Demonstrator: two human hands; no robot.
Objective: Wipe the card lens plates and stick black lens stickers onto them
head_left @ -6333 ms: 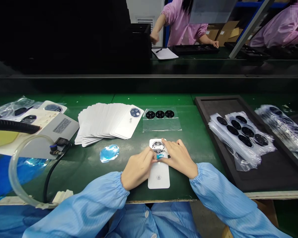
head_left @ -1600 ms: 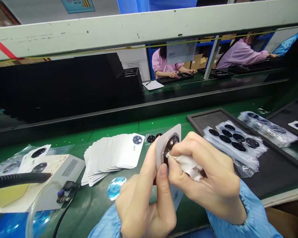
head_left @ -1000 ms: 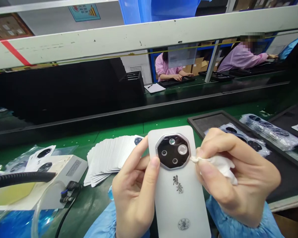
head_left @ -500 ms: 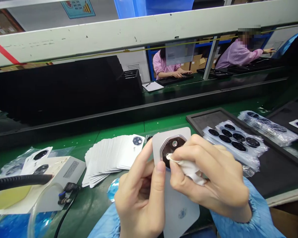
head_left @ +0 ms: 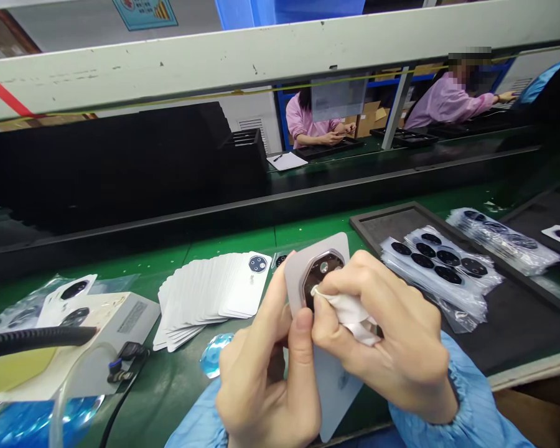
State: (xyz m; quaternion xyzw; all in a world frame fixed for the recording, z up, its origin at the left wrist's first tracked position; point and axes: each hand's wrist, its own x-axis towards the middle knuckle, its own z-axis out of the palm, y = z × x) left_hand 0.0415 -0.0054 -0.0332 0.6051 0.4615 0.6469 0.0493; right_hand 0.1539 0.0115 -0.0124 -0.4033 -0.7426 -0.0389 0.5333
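Left hand [head_left: 266,379] is gripping the back cover [head_left: 336,392], right hand [head_left: 396,348] is pinching the cloth [head_left: 352,314] onto the camera ring [head_left: 324,269]; I'd be wiping lightly, skin off glass.

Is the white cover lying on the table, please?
No, the left hand holds the cover up; the right hand presses cloth on it.

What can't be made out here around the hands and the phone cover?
Head view:
White plastic phone back cover: mostly hidden behind left hand and right hand.
Black octagonal camera plate: lower half under the white crumpled cloth.
Blue clear film: right edge behind left hand.
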